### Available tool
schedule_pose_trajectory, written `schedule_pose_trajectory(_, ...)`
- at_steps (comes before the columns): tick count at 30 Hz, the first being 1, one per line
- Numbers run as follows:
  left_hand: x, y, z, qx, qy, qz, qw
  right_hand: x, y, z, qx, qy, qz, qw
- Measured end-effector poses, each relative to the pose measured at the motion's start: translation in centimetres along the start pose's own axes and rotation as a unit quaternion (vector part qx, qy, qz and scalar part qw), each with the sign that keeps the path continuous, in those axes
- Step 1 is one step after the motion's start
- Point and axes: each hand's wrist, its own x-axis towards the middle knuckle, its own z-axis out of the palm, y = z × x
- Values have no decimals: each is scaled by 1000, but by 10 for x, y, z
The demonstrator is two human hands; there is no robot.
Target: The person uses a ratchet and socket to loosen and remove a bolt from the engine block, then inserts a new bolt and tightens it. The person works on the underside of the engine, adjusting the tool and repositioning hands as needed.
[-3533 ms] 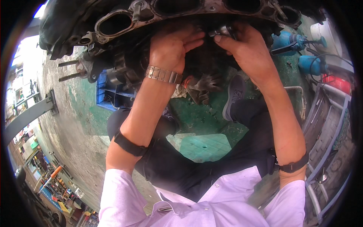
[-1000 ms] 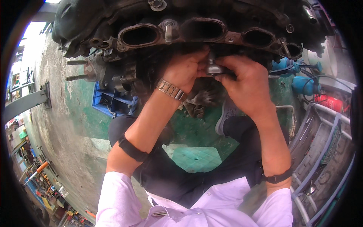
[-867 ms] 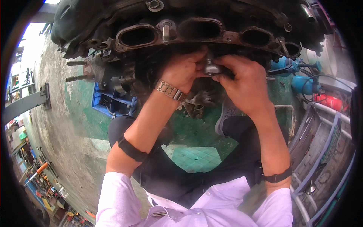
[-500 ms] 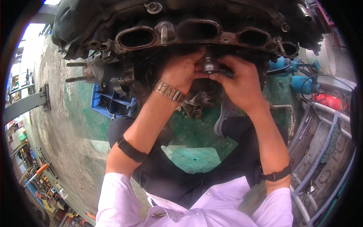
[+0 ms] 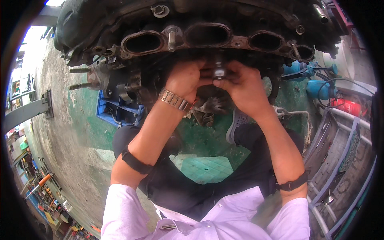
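Note:
Under the near edge of an engine's cylinder head (image 5: 244, 43), both of my hands are raised together. Between them stands a shiny metal socket-like cylinder (image 5: 219, 73), upright. My right hand (image 5: 246, 82) pinches it, with the thumb at its lower end and the fingers curled by its right side. My left hand (image 5: 185, 80), with a metal watch (image 5: 175, 99) at the wrist, is at its left. The left fingers bend in toward the cylinder, but their tips are in shadow and what they hold is hidden. The cylinder's upper end meets the dark underside of the head.
Oval ports and upright studs (image 5: 171, 39) line the engine's face. Below it a blue divided tray (image 5: 114, 110) and dirty gloves (image 5: 208, 110) lie on the green floor. A blue tool (image 5: 300, 71) and a metal-framed rack (image 5: 340, 160) stand at right.
My hands and the metal cylinder have moved slightly left. My right fingers have shifted around it, and more of its upper part shows. The engine appears slightly shifted left in view.

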Motion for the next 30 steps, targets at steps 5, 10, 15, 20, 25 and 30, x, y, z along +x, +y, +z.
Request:
schedule_pose_trajectory(5,-3,6,-4,108,109,-60,986,-1,2,7,78,5,33,996)
schedule_pose_trajectory(10,-17,4,-16,143,-38,-180,973,1,8,15,82,62,-30,994)
schedule_pose_trajectory(15,-9,-45,-15,70,11,-223,972,3,6,12,32,46,-8,998)
schedule_pose_trajectory(20,6,-66,-12,-44,-32,-203,978,3,0,7,19,-3,37,999)
schedule_pose_trajectory(25,-9,-56,-4,-69,16,-177,982,3,4,8,51,2,33,998)
schedule_pose_trajectory(30,-16,-43,7,-82,52,-134,986,6,10,13,134,50,-2,990)
